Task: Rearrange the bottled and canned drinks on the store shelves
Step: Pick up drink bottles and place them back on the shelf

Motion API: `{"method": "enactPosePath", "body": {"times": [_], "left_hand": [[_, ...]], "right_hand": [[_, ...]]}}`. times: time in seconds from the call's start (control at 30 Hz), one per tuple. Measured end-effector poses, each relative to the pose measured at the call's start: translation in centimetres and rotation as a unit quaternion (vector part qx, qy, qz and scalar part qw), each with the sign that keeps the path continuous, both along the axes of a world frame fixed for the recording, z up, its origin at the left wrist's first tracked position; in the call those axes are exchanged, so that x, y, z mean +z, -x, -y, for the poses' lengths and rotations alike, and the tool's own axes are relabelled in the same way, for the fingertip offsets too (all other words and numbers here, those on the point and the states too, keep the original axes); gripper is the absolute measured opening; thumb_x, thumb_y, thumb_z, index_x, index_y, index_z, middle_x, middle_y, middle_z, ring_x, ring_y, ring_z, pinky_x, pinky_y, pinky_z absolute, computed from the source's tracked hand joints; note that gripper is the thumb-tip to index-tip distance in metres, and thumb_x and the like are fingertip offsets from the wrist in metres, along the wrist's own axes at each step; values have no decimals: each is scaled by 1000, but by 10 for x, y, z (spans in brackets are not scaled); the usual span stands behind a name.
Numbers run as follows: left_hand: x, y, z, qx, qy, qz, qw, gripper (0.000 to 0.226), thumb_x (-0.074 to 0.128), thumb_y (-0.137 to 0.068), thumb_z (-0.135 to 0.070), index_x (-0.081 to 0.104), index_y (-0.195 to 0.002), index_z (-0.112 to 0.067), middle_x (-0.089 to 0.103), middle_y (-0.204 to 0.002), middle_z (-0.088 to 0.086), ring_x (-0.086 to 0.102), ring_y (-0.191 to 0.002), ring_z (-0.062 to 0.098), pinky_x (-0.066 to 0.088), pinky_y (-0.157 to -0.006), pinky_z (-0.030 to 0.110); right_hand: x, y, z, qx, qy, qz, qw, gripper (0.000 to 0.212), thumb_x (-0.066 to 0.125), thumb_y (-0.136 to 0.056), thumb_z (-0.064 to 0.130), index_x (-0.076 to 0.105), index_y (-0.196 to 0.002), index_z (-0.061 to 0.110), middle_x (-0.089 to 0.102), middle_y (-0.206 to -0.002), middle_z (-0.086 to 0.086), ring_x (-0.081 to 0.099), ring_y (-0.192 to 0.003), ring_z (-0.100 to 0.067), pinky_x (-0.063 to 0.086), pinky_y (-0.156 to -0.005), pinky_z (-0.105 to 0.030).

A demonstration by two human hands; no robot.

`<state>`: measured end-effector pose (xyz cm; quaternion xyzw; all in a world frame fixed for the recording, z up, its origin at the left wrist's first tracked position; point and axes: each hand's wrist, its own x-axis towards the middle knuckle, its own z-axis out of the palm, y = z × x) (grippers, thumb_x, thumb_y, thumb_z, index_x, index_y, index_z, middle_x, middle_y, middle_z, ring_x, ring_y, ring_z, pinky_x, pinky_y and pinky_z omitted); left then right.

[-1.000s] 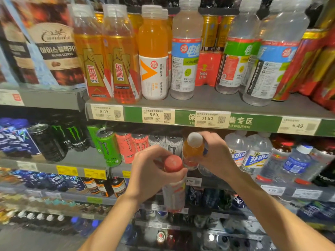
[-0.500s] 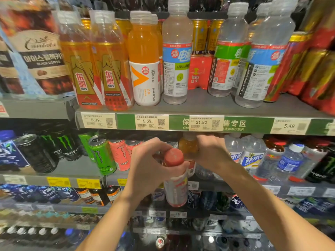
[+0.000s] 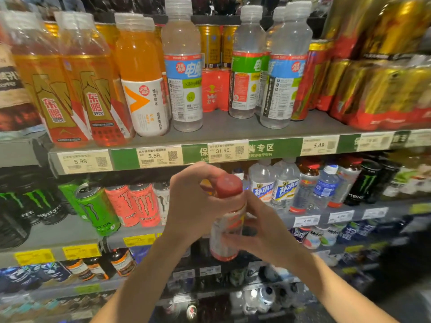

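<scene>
The person's left hand (image 3: 198, 201) is gripping the neck of a red-capped bottle (image 3: 227, 220), fingers curled just under the cap, likely so the body hangs free and can be steered upright into a slot. The bottle is hanging in the air in front of the middle shelf (image 3: 70, 231), clear of it, between the salmon Monster cans (image 3: 135, 203) and the clear white-capped bottles (image 3: 274, 183). The right hand (image 3: 263, 231) is coming in against the bottle's lower label with fingers spread and only loosely bent, seemingly steadying it, not clasping it. A small orange bottle (image 3: 206, 184) is peeking out behind the left hand's fingers, apparently standing on the shelf.
</scene>
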<state>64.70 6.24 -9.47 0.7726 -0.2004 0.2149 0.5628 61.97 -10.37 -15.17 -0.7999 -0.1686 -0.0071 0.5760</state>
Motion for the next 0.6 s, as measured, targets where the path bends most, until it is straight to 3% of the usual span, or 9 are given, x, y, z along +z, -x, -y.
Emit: {"method": "enactPosePath", "body": {"times": [0.13, 0.37, 0.47, 0.53, 0.6], "left_hand": [[8, 9, 27, -43, -63, 8, 997, 29, 94, -63, -30, 74, -83, -21, 67, -79, -10, 63, -80, 7, 49, -64, 13], [-2, 24, 78, -162, -62, -64, 983, 80, 89, -64, -48, 52, -132, -28, 64, -108, -20, 62, -103, -4, 48, -83, 10], [-17, 32, 107, -170, -64, -92, 979, 77, 73, -66, -65, 53, -133, -32, 63, -114, -23, 61, -107, -3, 49, -82, 10], [-26, 38, 128, -185, -42, -109, 976, 69, 74, -69, -62, 55, -129, -35, 64, -112, -21, 63, -105, 3, 51, -79, 13], [-33, 44, 152, -195, -37, -111, 974, 60, 82, -74, -52, 57, -125, -33, 65, -111, -19, 63, -105, 7, 53, -78, 15]], "right_hand": [[5, 19, 26, -83, -7, 33, 996, 56, 93, -66, 8, 63, -110, 25, 74, -99, 9, 74, -88, -9, 57, -73, -22], [0, 45, 84, -141, -43, 50, 988, 59, 93, -66, 4, 65, -114, 25, 74, -101, 5, 74, -90, -14, 59, -74, -27], [-2, 50, 116, -152, -23, 46, 987, 62, 95, -64, 19, 63, -117, 23, 74, -103, 7, 74, -93, -13, 61, -76, -32], [-3, 52, 141, -148, -8, 52, 988, 63, 90, -60, 36, 63, -116, 26, 73, -103, 11, 72, -95, -12, 61, -76, -32], [-3, 53, 167, -136, -6, 51, 989, 61, 87, -59, 40, 63, -113, 25, 72, -102, 12, 70, -97, -11, 59, -74, -28]]}}
